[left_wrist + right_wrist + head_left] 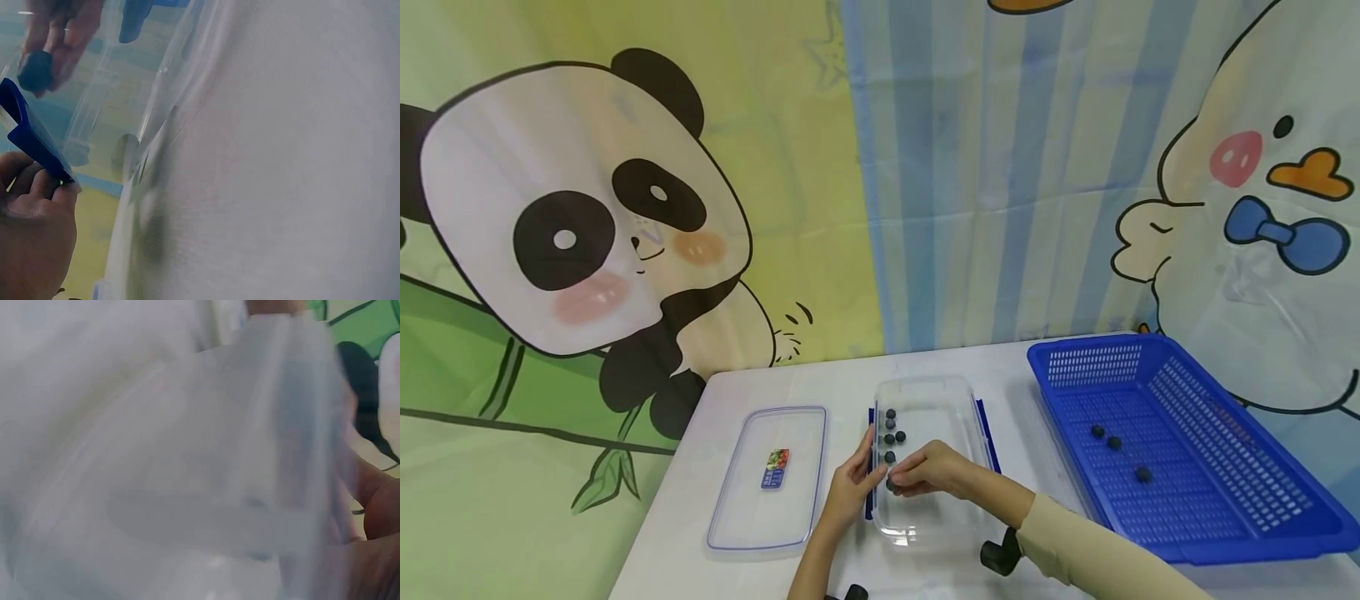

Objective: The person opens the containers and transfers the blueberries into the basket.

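A clear plastic box (943, 521) with blue side latches stands on the white table. My left hand (847, 492) grips its left side, the fingers by a raised blue latch (34, 137) in the left wrist view. Over the box's left part, my right hand (934, 468) pinches a small dark ball (891, 484) between thumb and fingertips; it shows through the wall in the left wrist view. Several more dark balls (890, 457) lie along the box's left side, beyond the right fingertips. The right wrist view is mostly filled by the blurred clear wall.
Left of the box lies a clear lid (737, 525) with a blue rim and a colourful label (775, 468). To the right, a blue plastic basket (1225, 508) holds 3 dark balls (1114, 442). A printed curtain (940, 208) hangs behind the table.
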`<control>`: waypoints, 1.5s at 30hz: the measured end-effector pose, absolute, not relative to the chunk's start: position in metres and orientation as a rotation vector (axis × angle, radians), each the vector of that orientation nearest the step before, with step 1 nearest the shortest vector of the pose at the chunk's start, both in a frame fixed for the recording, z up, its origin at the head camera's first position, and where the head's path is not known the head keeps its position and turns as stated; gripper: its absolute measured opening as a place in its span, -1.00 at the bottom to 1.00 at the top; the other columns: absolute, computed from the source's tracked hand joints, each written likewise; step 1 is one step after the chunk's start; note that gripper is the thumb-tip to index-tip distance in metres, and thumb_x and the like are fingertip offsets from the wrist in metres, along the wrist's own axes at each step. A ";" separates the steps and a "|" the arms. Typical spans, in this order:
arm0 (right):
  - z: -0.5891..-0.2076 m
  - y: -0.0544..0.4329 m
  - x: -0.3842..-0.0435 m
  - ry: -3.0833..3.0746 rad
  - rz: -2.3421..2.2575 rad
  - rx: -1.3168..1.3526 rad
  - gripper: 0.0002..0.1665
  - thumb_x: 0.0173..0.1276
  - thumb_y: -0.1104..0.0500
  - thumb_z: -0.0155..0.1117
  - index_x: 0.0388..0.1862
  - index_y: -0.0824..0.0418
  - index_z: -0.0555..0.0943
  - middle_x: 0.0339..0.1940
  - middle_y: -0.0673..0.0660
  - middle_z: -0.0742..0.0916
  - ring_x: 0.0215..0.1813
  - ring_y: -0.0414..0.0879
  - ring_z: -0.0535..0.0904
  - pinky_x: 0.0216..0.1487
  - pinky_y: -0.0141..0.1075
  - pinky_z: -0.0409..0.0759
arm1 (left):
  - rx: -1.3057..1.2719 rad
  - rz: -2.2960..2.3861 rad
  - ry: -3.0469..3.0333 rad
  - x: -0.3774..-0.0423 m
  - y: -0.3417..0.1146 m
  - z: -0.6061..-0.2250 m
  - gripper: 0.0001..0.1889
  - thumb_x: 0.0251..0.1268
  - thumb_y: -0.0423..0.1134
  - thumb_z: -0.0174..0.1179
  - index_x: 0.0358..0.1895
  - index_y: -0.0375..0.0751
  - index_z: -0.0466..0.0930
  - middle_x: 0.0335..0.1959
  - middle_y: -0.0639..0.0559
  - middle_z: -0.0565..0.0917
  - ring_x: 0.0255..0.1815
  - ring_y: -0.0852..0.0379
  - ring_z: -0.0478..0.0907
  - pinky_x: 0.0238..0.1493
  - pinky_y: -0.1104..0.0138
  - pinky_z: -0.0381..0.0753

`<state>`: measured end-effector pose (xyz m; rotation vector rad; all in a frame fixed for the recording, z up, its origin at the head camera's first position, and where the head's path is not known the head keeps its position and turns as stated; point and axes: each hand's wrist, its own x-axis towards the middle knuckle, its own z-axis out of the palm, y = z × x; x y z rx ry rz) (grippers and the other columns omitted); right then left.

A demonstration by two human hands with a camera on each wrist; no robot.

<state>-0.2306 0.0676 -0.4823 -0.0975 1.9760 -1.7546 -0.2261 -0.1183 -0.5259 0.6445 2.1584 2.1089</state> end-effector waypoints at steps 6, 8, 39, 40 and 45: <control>-0.449 0.103 -0.223 1.926 -1.775 -0.187 -0.67 0.19 0.31 0.30 -0.09 0.50 0.60 -0.26 0.28 0.72 -0.20 0.06 0.67 -0.10 -0.15 0.65 | 0.650 2.142 2.156 -0.227 -0.118 -0.527 -0.32 0.27 -0.37 0.13 0.37 -0.45 0.00 0.43 -0.19 0.00 0.41 -0.04 -0.05 0.30 0.52 0.05; -0.439 0.123 -0.224 1.908 -1.780 -0.210 -0.64 0.21 0.29 0.28 -0.06 0.50 0.58 -0.22 0.28 0.71 -0.16 0.06 0.66 -0.05 -0.13 0.62 | 0.642 2.147 2.157 -0.227 -0.118 -0.527 -0.32 0.26 -0.38 0.14 0.37 -0.45 0.00 0.42 -0.19 0.00 0.41 -0.05 -0.05 0.29 0.52 0.05; -0.488 0.448 -0.242 1.910 -1.573 0.029 -0.66 0.37 0.37 0.02 0.06 0.54 0.49 -0.04 0.22 0.65 -0.03 0.02 0.59 0.11 -0.05 0.52 | 0.662 2.135 2.170 -0.227 -0.118 -0.531 -0.33 0.26 -0.38 0.14 0.37 -0.45 0.02 0.42 -0.21 0.01 0.41 -0.06 -0.04 0.29 0.52 0.07; -0.489 0.449 -0.241 1.939 -1.560 0.083 -0.67 0.36 0.36 0.04 0.03 0.55 0.50 -0.07 0.23 0.66 -0.05 0.02 0.60 0.09 -0.06 0.53 | 0.655 2.129 2.174 -0.227 -0.118 -0.531 -0.33 0.26 -0.37 0.14 0.37 -0.44 0.02 0.42 -0.20 0.02 0.41 -0.05 -0.04 0.28 0.52 0.07; -0.489 0.446 -0.240 2.192 -1.401 0.290 -0.61 0.32 0.25 0.17 -0.05 0.60 0.51 -0.18 0.30 0.69 -0.12 0.10 0.63 -0.02 -0.05 0.60 | 0.653 2.141 2.162 -0.227 -0.118 -0.532 -0.32 0.26 -0.36 0.14 0.37 -0.45 0.02 0.42 -0.20 0.02 0.41 -0.05 -0.03 0.29 0.51 0.07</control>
